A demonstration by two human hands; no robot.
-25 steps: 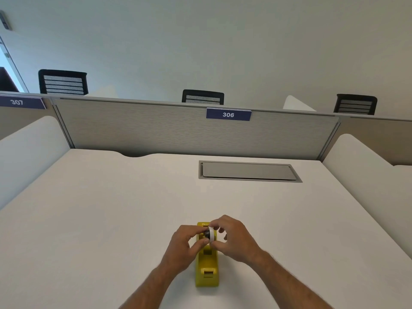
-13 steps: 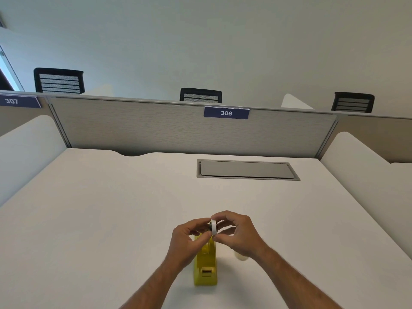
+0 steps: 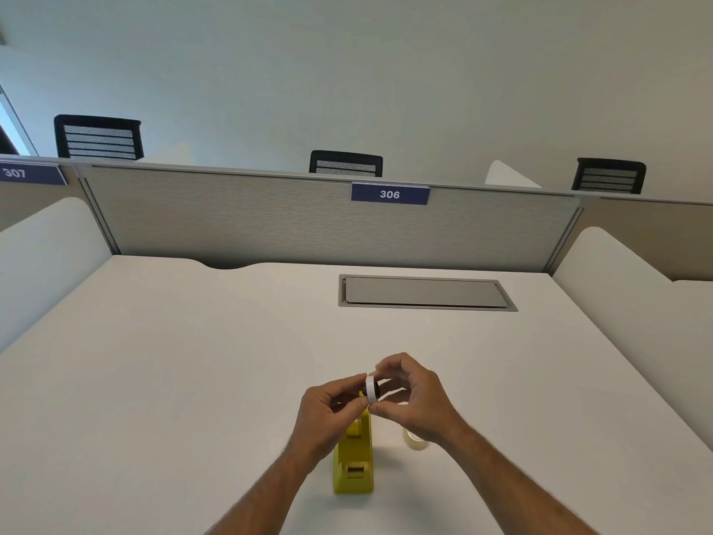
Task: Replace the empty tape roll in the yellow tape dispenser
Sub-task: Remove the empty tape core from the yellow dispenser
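The yellow tape dispenser [image 3: 353, 463] stands on the white desk near its front edge, lengthwise toward me. Above its far end I hold a small white empty tape roll [image 3: 371, 388] on a black hub, clear of the dispenser. My left hand [image 3: 328, 413] pinches the roll from the left and my right hand [image 3: 414, 395] pinches it from the right. A clear new tape roll [image 3: 414, 442] lies on the desk right of the dispenser, partly hidden under my right wrist.
A grey cable hatch [image 3: 426, 292] is set into the white desk [image 3: 173, 380] further back. A grey partition [image 3: 270, 222] with a blue 306 label closes the far edge, and white side dividers [image 3: 632, 287] flank the desk.
Both hands have lifted the white roll with its black hub up out of the dispenser. The clear tape roll beside the dispenser has come into sight.
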